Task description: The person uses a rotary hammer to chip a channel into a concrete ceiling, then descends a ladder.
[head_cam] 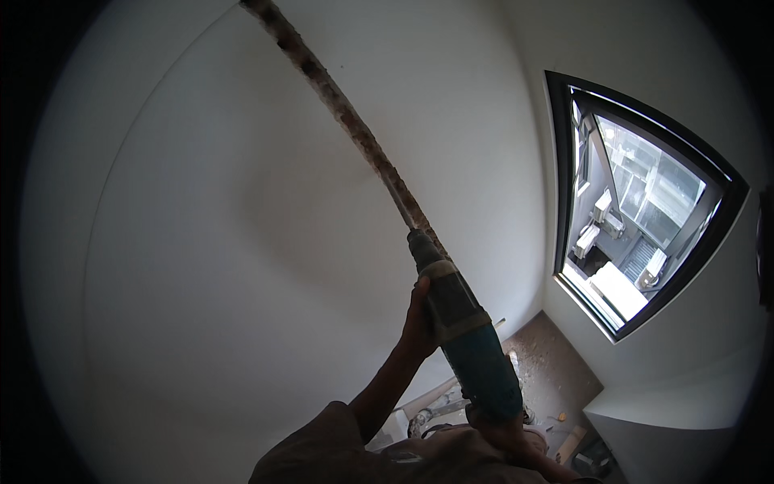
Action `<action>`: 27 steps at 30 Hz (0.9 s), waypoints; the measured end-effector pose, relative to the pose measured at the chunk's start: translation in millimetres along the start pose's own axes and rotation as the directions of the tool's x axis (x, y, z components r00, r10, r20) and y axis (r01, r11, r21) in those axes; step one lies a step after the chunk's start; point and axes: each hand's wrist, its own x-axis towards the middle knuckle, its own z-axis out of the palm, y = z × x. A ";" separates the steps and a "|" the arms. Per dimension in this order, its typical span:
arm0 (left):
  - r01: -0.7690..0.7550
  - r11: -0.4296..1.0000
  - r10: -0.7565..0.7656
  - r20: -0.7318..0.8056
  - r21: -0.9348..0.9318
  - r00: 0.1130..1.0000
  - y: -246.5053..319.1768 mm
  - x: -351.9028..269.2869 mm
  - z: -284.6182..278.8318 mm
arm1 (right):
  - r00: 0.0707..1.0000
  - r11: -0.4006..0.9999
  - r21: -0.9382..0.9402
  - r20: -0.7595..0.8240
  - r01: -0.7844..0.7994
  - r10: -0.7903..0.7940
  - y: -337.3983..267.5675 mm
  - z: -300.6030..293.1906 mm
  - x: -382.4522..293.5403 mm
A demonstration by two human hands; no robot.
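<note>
My left hand point(420, 320) grips the front housing of a teal and dark rotary hammer point(478, 357). At the tool's rear end, my right hand point(499, 429) is wrapped around the handle, partly hidden by the body. A long metal chisel bit point(400, 202) runs from the chuck point(420, 243) up along a rough channel point(357, 124) cut in the white wall point(290, 242). Brownish masonry shows inside the cut. The bit's tip lies at the channel's lower left edge; whether it touches there I cannot tell.
To the right, a dark-framed window point(641, 212) has its sash swung outward, with air-conditioner units point(586, 241) outside. Below lies a dusty floor point(553, 357) with debris, a piece of wood point(570, 444) and a dark object point(592, 460). A wall corner juts in at lower right.
</note>
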 end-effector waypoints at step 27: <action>0.028 0.999 -0.028 -0.004 -0.020 1.000 -8.0 27.2 -32.0 | 0.991 0.977 -0.197 -0.116 -0.087 0.064 -0.6 6.5 16.4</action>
